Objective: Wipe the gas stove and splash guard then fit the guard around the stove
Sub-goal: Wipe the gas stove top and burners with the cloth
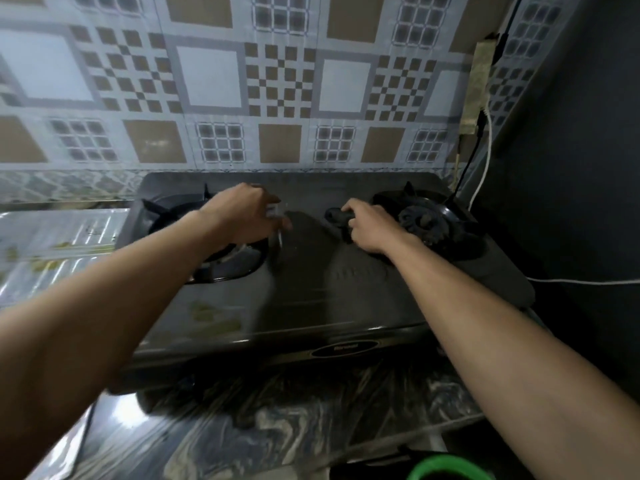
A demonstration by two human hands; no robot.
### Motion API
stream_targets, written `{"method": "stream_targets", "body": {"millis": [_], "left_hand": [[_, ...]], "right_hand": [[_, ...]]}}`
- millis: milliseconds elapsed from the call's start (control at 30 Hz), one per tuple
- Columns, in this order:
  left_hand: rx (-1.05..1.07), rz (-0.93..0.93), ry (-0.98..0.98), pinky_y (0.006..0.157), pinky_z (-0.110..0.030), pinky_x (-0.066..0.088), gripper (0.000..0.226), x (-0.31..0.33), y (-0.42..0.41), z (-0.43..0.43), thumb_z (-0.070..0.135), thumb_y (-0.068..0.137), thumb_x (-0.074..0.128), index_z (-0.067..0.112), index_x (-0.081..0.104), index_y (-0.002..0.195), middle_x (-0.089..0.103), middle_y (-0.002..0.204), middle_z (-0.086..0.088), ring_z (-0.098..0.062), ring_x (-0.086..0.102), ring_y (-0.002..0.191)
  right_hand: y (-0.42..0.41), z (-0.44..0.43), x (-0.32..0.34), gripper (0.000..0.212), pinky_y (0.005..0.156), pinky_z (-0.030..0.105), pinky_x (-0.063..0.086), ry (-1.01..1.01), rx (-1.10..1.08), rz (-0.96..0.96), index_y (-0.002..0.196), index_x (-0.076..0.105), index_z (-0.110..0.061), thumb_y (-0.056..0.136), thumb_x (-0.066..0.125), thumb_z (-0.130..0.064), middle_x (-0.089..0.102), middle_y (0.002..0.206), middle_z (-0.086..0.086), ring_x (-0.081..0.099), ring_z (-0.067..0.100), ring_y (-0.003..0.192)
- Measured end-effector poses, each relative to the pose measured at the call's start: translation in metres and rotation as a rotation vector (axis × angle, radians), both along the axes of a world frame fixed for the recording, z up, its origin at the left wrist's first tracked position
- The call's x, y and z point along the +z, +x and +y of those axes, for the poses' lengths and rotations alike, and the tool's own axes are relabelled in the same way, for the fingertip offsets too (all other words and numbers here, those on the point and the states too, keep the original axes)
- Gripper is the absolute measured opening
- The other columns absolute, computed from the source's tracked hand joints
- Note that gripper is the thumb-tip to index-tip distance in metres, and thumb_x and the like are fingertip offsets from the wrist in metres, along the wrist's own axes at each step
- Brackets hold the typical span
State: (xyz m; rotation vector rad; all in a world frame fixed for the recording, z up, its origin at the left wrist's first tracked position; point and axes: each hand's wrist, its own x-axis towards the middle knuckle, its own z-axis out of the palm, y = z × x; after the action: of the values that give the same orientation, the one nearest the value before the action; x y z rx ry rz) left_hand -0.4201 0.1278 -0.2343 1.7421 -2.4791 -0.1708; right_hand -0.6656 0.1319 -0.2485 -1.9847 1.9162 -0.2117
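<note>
A black two-burner gas stove (304,289) stands on the counter against the patterned wall. My left hand (242,213) hovers over the inner edge of the left burner (228,261), fingers curled around something small, pale and blurred that I cannot identify. My right hand (367,226) grips a black prong of the right burner's pot support (426,220). Yellowish stains (207,313) mark the stove top near its front left. A shiny foil splash guard (52,244) with yellow smears lies flat to the left of the stove.
A dark wall (571,168) stands close on the right, with a white cable (485,161) and a black cable running down beside the stove. The marbled counter (277,427) lies in front. A green-rimmed container (446,469) sits at the bottom edge.
</note>
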Motion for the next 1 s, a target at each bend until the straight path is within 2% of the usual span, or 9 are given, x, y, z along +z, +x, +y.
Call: {"method": "stream_targets", "body": {"millis": [67, 167, 267, 333, 367, 533, 667, 800, 1000], "left_hand": [[-0.018, -0.003, -0.034, 0.093, -0.046, 0.051, 0.052, 0.001, 0.024, 0.009, 0.059, 0.091, 0.051, 0.024, 0.061, 0.129, 0.061, 0.131, -0.009, -0.031, 0.059, 0.114], [0.006, -0.053, -0.024, 0.114, -0.049, 0.033, 0.065, -0.006, 0.055, 0.020, 0.062, 0.093, 0.044, 0.024, 0.047, 0.146, 0.042, 0.153, -0.012, -0.033, 0.037, 0.141], [0.021, -0.179, 0.036, 0.119, -0.060, 0.012, 0.077, -0.022, 0.079, 0.024, 0.074, 0.090, 0.024, 0.034, 0.022, 0.155, 0.013, 0.165, -0.010, -0.032, 0.007, 0.152], [0.026, -0.218, 0.077, 0.118, -0.063, 0.005, 0.078, -0.032, 0.091, 0.024, 0.078, 0.088, 0.017, 0.040, 0.012, 0.156, 0.002, 0.167, -0.007, -0.033, -0.003, 0.152], [0.028, -0.216, 0.094, 0.118, -0.064, 0.002, 0.078, -0.036, 0.096, 0.024, 0.079, 0.087, 0.014, 0.042, 0.010, 0.156, -0.002, 0.167, -0.006, -0.032, -0.006, 0.152], [0.041, -0.193, 0.158, 0.117, -0.064, -0.004, 0.082, -0.043, 0.112, 0.022, 0.083, 0.083, 0.010, 0.043, 0.010, 0.155, -0.006, 0.167, -0.006, -0.031, -0.010, 0.152], [-0.014, -0.195, 0.134, 0.116, -0.066, -0.003, 0.089, -0.044, 0.122, 0.020, 0.088, 0.078, 0.004, 0.043, 0.011, 0.155, -0.004, 0.167, -0.007, -0.031, -0.007, 0.153], [-0.026, -0.192, 0.125, 0.116, -0.067, -0.002, 0.107, -0.048, 0.134, 0.016, 0.094, 0.063, -0.009, 0.043, 0.013, 0.155, -0.001, 0.167, -0.006, -0.026, -0.006, 0.153], [-0.065, -0.144, 0.112, 0.116, -0.066, -0.006, 0.099, -0.053, 0.141, 0.013, 0.090, 0.071, -0.005, 0.041, 0.013, 0.155, -0.001, 0.167, -0.008, -0.027, -0.009, 0.153]], "right_hand": [[0.004, 0.018, 0.010, 0.035, 0.070, 0.032, 0.048, 0.011, 0.000, -0.022, 0.133, 0.051, -0.025, 0.100, 0.046, -0.014, 0.056, 0.112, 0.005, 0.056, 0.021, 0.088], [0.015, 0.052, 0.009, 0.028, 0.065, 0.028, 0.043, -0.022, 0.019, -0.046, 0.124, 0.058, -0.031, 0.098, 0.050, -0.023, 0.064, 0.110, 0.004, 0.061, 0.022, 0.092], [0.027, 0.084, -0.017, 0.033, 0.095, 0.034, 0.041, -0.099, 0.065, 0.016, 0.130, 0.057, -0.029, 0.098, 0.050, -0.032, 0.060, 0.134, 0.004, 0.049, 0.028, 0.129], [0.034, 0.093, -0.037, 0.039, 0.118, 0.042, 0.021, -0.141, 0.084, 0.015, 0.139, 0.048, -0.022, 0.101, 0.042, -0.030, 0.039, 0.155, 0.005, 0.024, 0.023, 0.148], [0.038, 0.096, -0.045, 0.042, 0.121, 0.042, 0.014, -0.154, 0.063, 0.003, 0.143, 0.044, -0.020, 0.103, 0.039, -0.029, 0.031, 0.160, 0.005, 0.016, 0.021, 0.151], [0.070, 0.115, -0.062, 0.053, 0.122, 0.041, 0.005, -0.190, -0.018, 0.089, 0.155, 0.024, -0.017, 0.105, 0.029, -0.031, 0.018, 0.163, 0.013, 0.011, 0.024, 0.152], [0.111, 0.138, -0.071, 0.053, 0.122, 0.046, 0.001, -0.284, -0.010, 0.141, 0.152, 0.031, -0.010, 0.104, 0.026, -0.032, 0.028, 0.160, 0.016, 0.019, 0.028, 0.150], [0.159, 0.157, -0.074, 0.058, 0.123, 0.037, 0.008, -0.326, 0.050, 0.077, 0.151, 0.036, -0.009, 0.101, 0.022, -0.034, 0.034, 0.158, 0.013, 0.025, 0.023, 0.148], [0.181, 0.162, -0.079, 0.057, 0.123, 0.035, 0.012, -0.377, 0.015, 0.075, 0.150, 0.038, -0.010, 0.100, 0.023, -0.034, 0.031, 0.159, 0.011, 0.025, 0.021, 0.148]]}}
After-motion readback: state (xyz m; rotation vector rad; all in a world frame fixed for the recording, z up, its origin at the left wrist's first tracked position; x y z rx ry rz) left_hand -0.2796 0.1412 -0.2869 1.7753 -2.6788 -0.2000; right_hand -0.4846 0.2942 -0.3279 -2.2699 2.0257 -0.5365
